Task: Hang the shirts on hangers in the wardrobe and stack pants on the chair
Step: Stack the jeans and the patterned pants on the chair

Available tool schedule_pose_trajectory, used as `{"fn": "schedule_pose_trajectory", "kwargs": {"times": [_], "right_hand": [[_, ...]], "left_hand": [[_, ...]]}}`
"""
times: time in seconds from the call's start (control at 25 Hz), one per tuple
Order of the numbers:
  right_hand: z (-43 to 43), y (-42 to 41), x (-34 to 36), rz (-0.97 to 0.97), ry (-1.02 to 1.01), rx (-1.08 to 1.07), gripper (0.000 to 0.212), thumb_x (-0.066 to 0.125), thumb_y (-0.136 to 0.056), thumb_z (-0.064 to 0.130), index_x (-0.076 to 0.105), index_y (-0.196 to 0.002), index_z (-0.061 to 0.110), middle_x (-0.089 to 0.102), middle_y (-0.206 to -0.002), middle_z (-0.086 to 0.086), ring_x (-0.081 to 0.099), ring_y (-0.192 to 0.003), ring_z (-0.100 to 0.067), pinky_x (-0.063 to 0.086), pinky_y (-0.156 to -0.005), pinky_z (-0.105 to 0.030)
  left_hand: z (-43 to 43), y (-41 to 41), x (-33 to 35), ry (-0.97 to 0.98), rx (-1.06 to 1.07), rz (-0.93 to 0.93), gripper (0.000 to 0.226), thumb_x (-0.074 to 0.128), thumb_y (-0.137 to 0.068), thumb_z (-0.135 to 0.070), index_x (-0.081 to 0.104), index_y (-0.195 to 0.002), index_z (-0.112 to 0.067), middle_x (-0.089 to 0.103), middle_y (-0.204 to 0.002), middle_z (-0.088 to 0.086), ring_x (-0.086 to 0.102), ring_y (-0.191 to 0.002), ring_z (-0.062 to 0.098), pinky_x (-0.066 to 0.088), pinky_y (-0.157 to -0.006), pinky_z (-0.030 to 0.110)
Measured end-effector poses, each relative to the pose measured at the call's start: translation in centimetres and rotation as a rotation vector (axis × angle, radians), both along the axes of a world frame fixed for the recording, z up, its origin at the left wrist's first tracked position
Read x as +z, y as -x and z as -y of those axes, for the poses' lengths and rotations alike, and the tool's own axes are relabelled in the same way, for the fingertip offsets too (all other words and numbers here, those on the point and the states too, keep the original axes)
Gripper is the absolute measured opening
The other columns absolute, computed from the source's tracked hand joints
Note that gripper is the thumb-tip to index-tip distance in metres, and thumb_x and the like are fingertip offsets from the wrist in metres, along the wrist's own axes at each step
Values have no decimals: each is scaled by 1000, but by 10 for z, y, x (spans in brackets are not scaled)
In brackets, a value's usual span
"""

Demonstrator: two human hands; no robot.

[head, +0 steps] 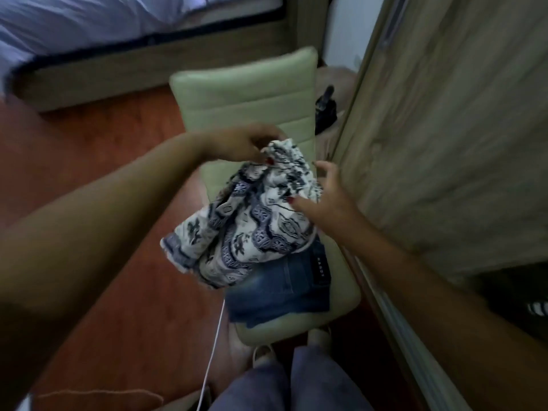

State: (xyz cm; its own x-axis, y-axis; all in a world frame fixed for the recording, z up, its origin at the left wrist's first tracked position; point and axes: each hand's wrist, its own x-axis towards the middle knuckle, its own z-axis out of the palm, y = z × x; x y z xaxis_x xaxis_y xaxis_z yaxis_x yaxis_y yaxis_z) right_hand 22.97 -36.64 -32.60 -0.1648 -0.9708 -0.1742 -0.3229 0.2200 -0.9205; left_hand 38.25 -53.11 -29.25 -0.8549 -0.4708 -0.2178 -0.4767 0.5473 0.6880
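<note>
A pale green padded chair (246, 93) stands in front of me, with folded blue jeans (284, 289) lying on its seat. Over the jeans is a bunched white garment with a dark blue pattern (252, 223). My left hand (243, 143) pinches its top edge over the chair back. My right hand (323, 200) rests against the garment's right side, thumb pressed on the cloth and fingers spread. Whether the patterned garment is pants or a shirt cannot be told.
A wooden wardrobe sliding door (444, 129) rises close on the right, its track along the floor. A bed with a light blue cover (89, 22) is behind the chair. A black object (324, 109) lies beside the chair. The floor (98, 161) is reddish wood.
</note>
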Motion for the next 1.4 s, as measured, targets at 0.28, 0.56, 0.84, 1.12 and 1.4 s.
{"fn": "schedule_pose_trajectory", "kwargs": {"times": [0.28, 0.56, 0.84, 1.12, 1.4], "right_hand": [[-52, 96, -171, -57, -439, -318, 48, 72, -76, 17, 53, -119, 12, 63, -109, -12, 62, -99, -30, 53, -83, -40], [-49, 76, -202, -105, -368, -339, 43, 71, -78, 21, 51, -116, 21, 64, -101, -3, 63, -79, -20, 53, -65, -31], [-21, -67, -241, -74, -299, 276, 74, 74, -73, 19, 38, -137, 13, 42, -138, -12, 46, -123, -25, 42, -103, -35], [-11, -70, -276, 5, -347, 633, 67, 48, -91, 5, 18, -150, 17, 11, -160, 1, 12, -145, -11, 17, -115, -23], [-18, -29, -311, -403, -278, 238, 31, 56, -88, 5, 56, -119, 5, 45, -129, -16, 43, -118, -32, 44, -98, -40]], "left_hand": [[-80, 62, -210, -89, 465, 81, 41, 54, -93, -9, 50, -134, -10, 48, -142, 13, 49, -126, 29, 38, -97, 27], [-146, 14, -282, -1171, 994, -22, 45, 41, -97, -47, 48, -134, -21, 51, -140, 2, 48, -127, 21, 45, -102, 43], [-119, -58, -280, -1273, 1072, -227, 62, 45, -86, -63, 60, -120, -13, 68, -117, 12, 63, -108, 29, 55, -86, 42], [-106, -103, -315, -992, 1277, -133, 79, 79, -73, -34, 40, -138, -9, 60, -122, 11, 66, -94, 22, 58, -77, 35], [-113, -109, -336, -553, 1419, 98, 59, 75, -78, -34, 43, -119, -8, 52, -116, 12, 56, -100, 26, 54, -80, 41]]}}
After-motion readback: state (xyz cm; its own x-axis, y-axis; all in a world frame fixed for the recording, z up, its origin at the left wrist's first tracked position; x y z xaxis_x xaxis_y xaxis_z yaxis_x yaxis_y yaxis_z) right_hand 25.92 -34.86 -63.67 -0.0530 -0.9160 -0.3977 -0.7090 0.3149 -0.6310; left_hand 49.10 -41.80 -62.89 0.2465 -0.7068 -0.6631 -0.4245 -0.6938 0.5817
